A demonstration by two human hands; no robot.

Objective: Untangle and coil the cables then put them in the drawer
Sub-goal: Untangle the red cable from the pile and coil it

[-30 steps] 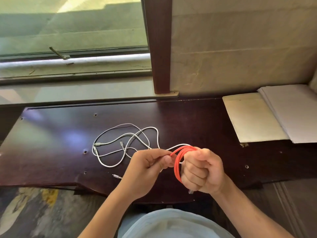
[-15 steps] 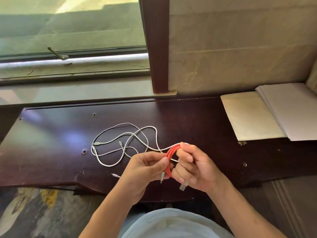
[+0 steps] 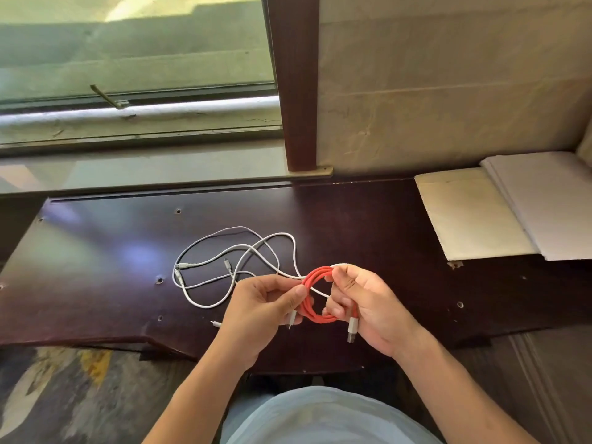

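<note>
A red cable (image 3: 315, 277), wound into a small round coil, hangs between both hands above the dark wooden desk (image 3: 96, 267). My left hand (image 3: 259, 310) pinches the coil's left side between thumb and fingers. My right hand (image 3: 362, 302) grips its right side, fingers through the loop; a white plug (image 3: 352, 328) sticks down from that hand. A second white plug hangs below my left thumb. Several white cables (image 3: 237, 261) lie tangled on the desk, just beyond my left hand. No drawer is in view.
A cream notebook (image 3: 464, 216) and a stack of white paper (image 3: 544, 200) lie at the desk's right end. A window and a dark wooden post (image 3: 294, 81) stand behind the desk. Patterned floor shows at the lower left.
The red coil has turned from edge-on to face the camera as an open ring. My right hand has loosened from a fist to fingers through the loop.
</note>
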